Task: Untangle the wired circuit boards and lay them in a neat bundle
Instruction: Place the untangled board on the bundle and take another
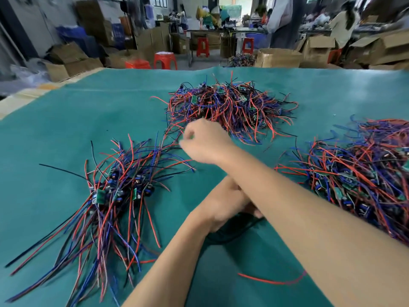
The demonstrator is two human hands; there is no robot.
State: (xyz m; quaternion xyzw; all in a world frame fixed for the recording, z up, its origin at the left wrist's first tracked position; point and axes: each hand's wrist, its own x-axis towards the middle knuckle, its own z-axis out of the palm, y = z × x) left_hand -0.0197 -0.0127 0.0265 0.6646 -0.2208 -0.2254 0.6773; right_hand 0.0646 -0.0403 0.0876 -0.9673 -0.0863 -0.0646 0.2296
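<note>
The right hand (205,140) pinches a small board with wires beside the far tangled heap (228,107), probably to carry it to the neat bundle (117,187), while the left hand (230,202), under the forearm, has a grip I cannot tell.

Red, blue and black wires (230,107) on green boards (100,196), over a teal mat (88,111).

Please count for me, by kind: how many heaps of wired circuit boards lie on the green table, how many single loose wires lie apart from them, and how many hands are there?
Heaps of wired boards: 3 (left bundle, far heap, right heap)
Loose red wire: 1
Hands: 2 (right hand, left hand)
Total: 6
</note>
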